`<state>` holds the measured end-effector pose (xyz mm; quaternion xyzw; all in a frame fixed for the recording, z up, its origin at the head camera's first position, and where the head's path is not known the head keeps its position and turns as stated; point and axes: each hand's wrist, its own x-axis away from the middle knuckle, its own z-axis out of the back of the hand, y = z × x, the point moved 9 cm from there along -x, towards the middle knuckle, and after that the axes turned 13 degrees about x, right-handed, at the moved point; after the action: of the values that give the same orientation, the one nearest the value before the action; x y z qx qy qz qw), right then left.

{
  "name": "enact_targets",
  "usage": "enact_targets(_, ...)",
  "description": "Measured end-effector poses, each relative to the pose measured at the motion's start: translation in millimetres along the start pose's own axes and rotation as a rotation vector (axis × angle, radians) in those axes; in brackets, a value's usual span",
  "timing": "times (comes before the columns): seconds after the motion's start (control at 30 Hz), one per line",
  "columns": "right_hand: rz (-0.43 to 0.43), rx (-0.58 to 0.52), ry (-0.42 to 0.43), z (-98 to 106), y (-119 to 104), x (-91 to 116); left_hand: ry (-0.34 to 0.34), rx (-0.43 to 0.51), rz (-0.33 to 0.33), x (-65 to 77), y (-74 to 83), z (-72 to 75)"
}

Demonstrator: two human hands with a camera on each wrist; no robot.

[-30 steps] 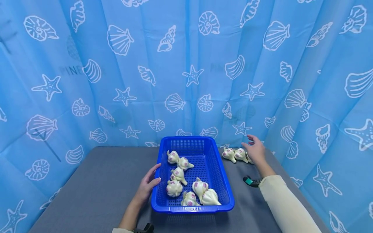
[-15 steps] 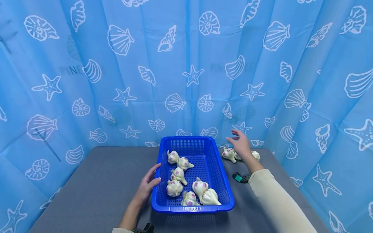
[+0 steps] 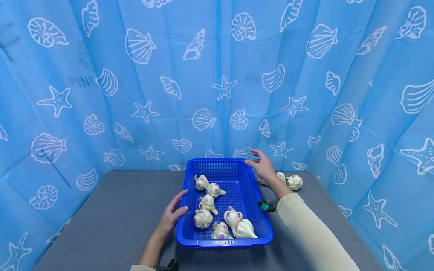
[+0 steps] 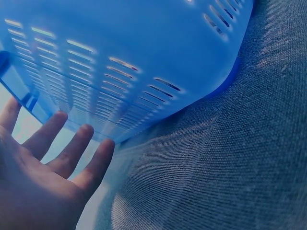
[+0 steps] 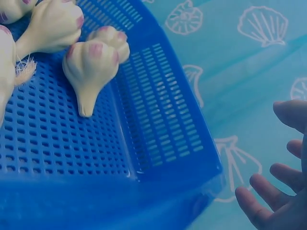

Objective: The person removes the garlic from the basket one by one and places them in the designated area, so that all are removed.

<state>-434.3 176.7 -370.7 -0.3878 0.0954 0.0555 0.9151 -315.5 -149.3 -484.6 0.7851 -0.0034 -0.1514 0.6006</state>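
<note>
A blue plastic basket with slotted walls stands on the grey table, holding several garlic bulbs along its left and near sides. My left hand rests against the basket's left side, thumb near the rim. In the left wrist view its fingers lie extended along the outer wall. My right hand hovers by the far right corner of the basket, holding nothing. The right wrist view shows its fingers spread loosely beside the basket rim.
Behind my right forearm more garlic bulbs lie on the table to the right of the basket, partly hidden. A blue curtain with white shell prints hangs round the back and sides of the grey tabletop.
My right hand has moved left from over the garlic bulbs on the table to the basket's far right corner, uncovering the rightmost bulb. The left hand and basket have stayed put.
</note>
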Motion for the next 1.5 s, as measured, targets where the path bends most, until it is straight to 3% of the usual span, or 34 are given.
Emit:
enact_targets(0.3, 0.036, 0.046, -0.023, -23.0, -9.9, -3.5, -0.025, 0.014, -0.004, -0.2, 2.1, -2.4)
enact_targets(0.87, 0.016, -0.032, -0.124, -56.1, -22.5, -4.9, -0.017, 0.022, -0.014, -0.2, 2.0, -1.4)
enact_targets(1.27, 0.014, 0.013, -0.233, -82.2, -23.3, -2.6, -0.016, 0.016, -0.029, -0.2, 2.4, -1.5)
enact_targets(1.5, 0.02, 0.039, -0.345, -102.7, -24.5, 3.1, -0.009, 0.021, -0.026, -0.1, 2.8, -1.1)
